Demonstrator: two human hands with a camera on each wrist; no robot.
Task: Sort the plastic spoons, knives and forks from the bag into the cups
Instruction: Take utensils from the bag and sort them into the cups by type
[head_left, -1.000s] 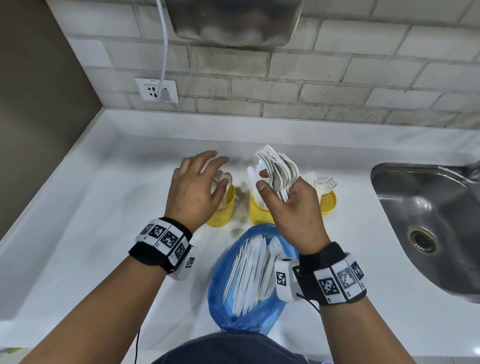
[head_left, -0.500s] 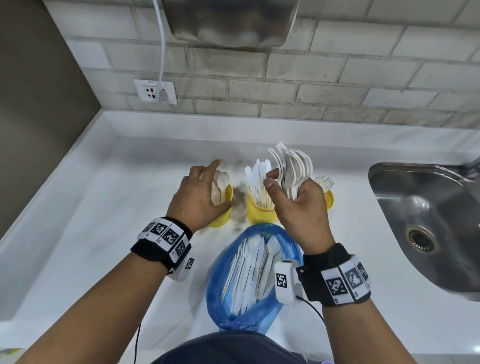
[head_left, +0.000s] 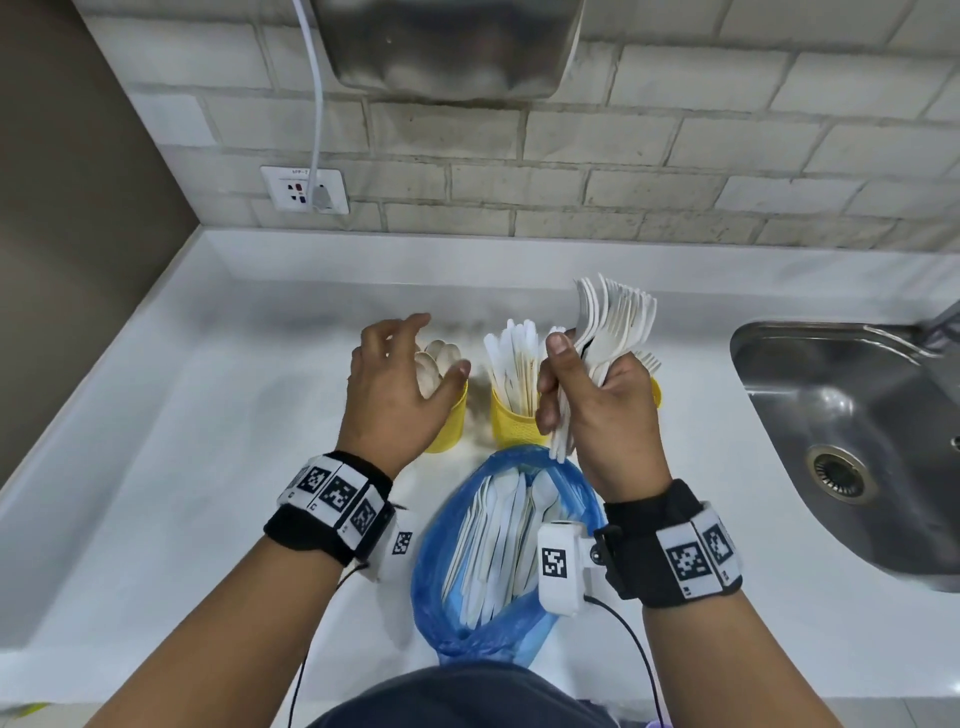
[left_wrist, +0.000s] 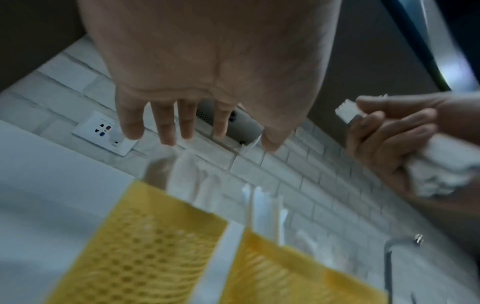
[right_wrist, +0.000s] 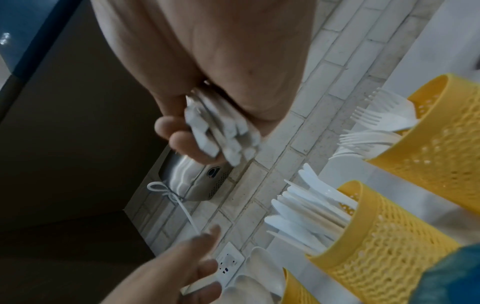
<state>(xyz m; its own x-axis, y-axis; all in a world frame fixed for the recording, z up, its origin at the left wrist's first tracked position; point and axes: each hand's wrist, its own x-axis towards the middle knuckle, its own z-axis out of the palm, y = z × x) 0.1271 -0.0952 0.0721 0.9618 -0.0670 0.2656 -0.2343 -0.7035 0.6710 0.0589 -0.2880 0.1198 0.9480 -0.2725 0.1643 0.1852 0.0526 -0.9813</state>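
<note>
My right hand (head_left: 597, 395) grips a bunch of white plastic forks (head_left: 615, 322), tines up, raised above the right yellow cup (right_wrist: 436, 131) that holds forks. The handle ends of the forks (right_wrist: 223, 131) poke out under my palm. The middle yellow cup (head_left: 514, 426) holds knives (head_left: 514, 358). My left hand (head_left: 400, 389) hovers open with fingers spread over the left yellow cup (head_left: 449, 421) of spoons (head_left: 439, 358), holding nothing. A blue plastic bag (head_left: 498, 561) with more white cutlery lies on the counter, in front of the cups.
A steel sink (head_left: 857, 431) is sunk into the white counter (head_left: 208, 415) at the right. A brick wall with a socket (head_left: 304, 189) and a white cable (head_left: 314, 93) rises behind. A metal appliance (head_left: 447, 47) hangs above.
My right hand has lifted the bunch of forks and carried it to the right, from over the middle cup to above the right cup. My left hand stayed over the left cup, fingers spreading.
</note>
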